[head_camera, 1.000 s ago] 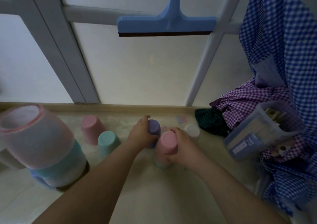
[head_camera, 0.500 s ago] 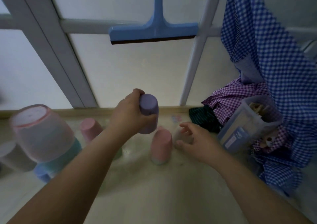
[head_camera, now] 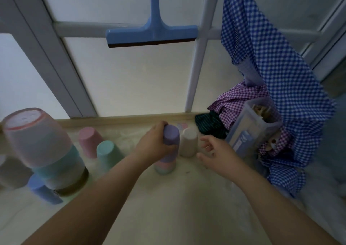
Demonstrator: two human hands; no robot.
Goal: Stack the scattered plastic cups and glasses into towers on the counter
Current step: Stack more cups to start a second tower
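Note:
My left hand (head_camera: 152, 144) grips an upside-down purple cup (head_camera: 171, 135) that sits on top of a pink cup and a pale green one, forming a small tower (head_camera: 165, 167) mid-counter. My right hand (head_camera: 218, 152) hovers open just right of the tower, fingers spread, beside an upside-down white cup (head_camera: 189, 141). A pink cup (head_camera: 89, 138) and a teal cup (head_camera: 106, 152) stand upside down to the left. At far left rises a tower of large tumblers (head_camera: 43, 147), pink over teal.
A blue cup (head_camera: 41, 188) lies by the big tower's base, with a grey cup (head_camera: 11, 171) behind it. Checked cloths (head_camera: 277, 87) and a clear plastic container (head_camera: 252, 126) crowd the right side. A blue squeegee (head_camera: 151, 33) hangs on the window frame above the beige counter (head_camera: 177, 207).
My left hand lifted the purple cup and set it down over the pink cup. My right hand let go of the pink cup and moved right, open, near the white cup.

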